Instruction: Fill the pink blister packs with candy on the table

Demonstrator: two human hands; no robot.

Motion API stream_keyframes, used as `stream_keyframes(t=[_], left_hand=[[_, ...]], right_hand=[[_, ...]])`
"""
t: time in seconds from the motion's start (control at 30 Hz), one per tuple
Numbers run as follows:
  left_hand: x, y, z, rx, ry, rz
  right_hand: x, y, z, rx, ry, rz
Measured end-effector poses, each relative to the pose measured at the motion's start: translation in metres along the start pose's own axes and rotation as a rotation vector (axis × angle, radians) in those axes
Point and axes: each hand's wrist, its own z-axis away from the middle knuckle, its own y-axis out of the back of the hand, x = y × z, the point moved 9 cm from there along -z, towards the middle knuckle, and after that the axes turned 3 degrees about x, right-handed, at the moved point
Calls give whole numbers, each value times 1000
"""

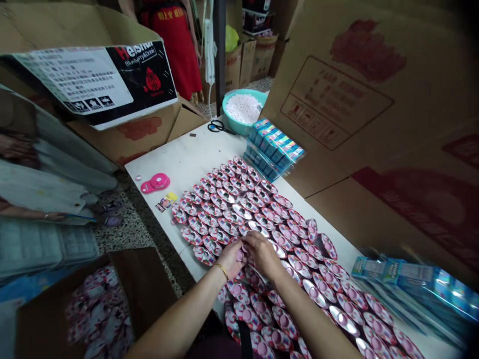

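Two bare hands: left hand (232, 259) and right hand (262, 252) meet among the oval containers; both have fingers curled inward, tips close together; whether they grip a container or something smaller I cannot make out, as the fingers hide it
Left wrist: wears a gold bracelet (223, 270)
Oval containers (197, 225): stand in close slanting rows on the white surface (179, 159), around and beneath the hands; many nearer ones have pink discs (245, 315) in their tops; far-left ones show dark centres
Surface, left edge: a pink tool (155, 182) lies near a small yellow-and-dark card (166, 202)
Surface, far end: black scissors (220, 127) lie beside a turquoise basin (243, 130) of small white pieces (243, 108); blue boxes (275, 144) in clear packaging stand nearer
Right side: a large brown carton (355, 114) rises beside the surface; blue packages (392, 271) lie near its base
Lower left: a carton (144, 279) holds pink-and-white packets (101, 309)
People: one in a red apron (175, 50) stands beyond; another in pale clothing (37, 189) is at left
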Motion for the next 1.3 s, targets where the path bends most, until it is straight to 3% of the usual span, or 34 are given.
stream_keyframes(t=[0.2, 0.3, 0.37, 0.53, 0.63, 0.7, 0.8, 0.9, 0.97, 1.07, 1.13, 1.23, 1.3], left_hand=[[-2, -23, 8, -164, 26, -105], [-1, -32, 10, -191, -15, -164], [1, -35, 10, -195, -51, -189], [6, -29, 8, -171, -42, -319], [20, -21, 10, -132, -92, -315], [30, -16, 12, -106, -112, -316], [40, -11, 15, -93, -111, -321], [49, -7, 15, -78, -120, -300], [52, -6, 13, -74, -129, -284], [53, -5, 10, -62, -152, -284], [54, -4, 8, -29, -203, -331], [55, -3, 6, 57, -310, -455], [53, -2, 6, 111, -349, -483]], right_hand=[[7, 17, 8, 89, -75, 87], [11, 19, 10, 97, -130, 246], [19, 20, 10, 91, -185, 234], [74, 35, 5, 186, -386, -61], [106, 49, -12, 231, -475, 80], [114, 49, -30, 164, -471, 266], [124, 34, -52, -45, -515, 462], [137, 25, -62, -204, -621, 544], [143, 26, -66, -243, -651, 563], [140, 32, -66, -253, -638, 569], [125, 36, -59, -186, -598, 534], [78, 30, -41, -16, -401, 219], [49, 14, -23, -5, -275, -78]])
